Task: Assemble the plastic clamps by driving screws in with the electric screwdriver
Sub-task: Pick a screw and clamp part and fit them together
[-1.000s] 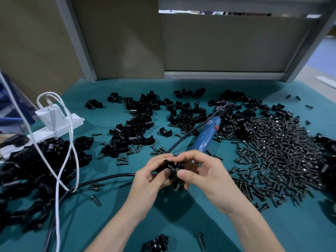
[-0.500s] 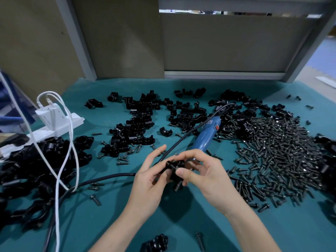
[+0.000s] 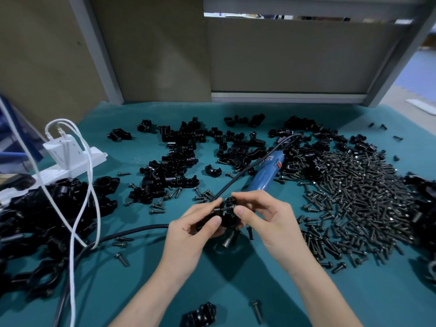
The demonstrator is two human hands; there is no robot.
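Observation:
Above the teal table, my left hand (image 3: 191,232) and my right hand (image 3: 269,220) meet on one black plastic clamp (image 3: 225,217). The left hand grips the clamp from the left with thumb and fingers. My right thumb and forefinger pinch a black screw (image 3: 224,208) lying across the clamp's top. The blue electric screwdriver (image 3: 266,173) lies on the table just behind the hands, its black cord (image 3: 247,168) running back over it. A large heap of black screws (image 3: 358,197) spreads to the right.
Loose black clamp halves (image 3: 179,166) lie at the back centre. A pile of assembled clamps (image 3: 47,220) sits at the left beside a white power strip (image 3: 68,161) with white cables. One clamp (image 3: 200,315) and a stray screw (image 3: 256,311) lie near the front edge.
The clamp has been turned in my hands. My left fingers, spread half a second ago, have closed around it, and my right fingers now hold a screw across its top.

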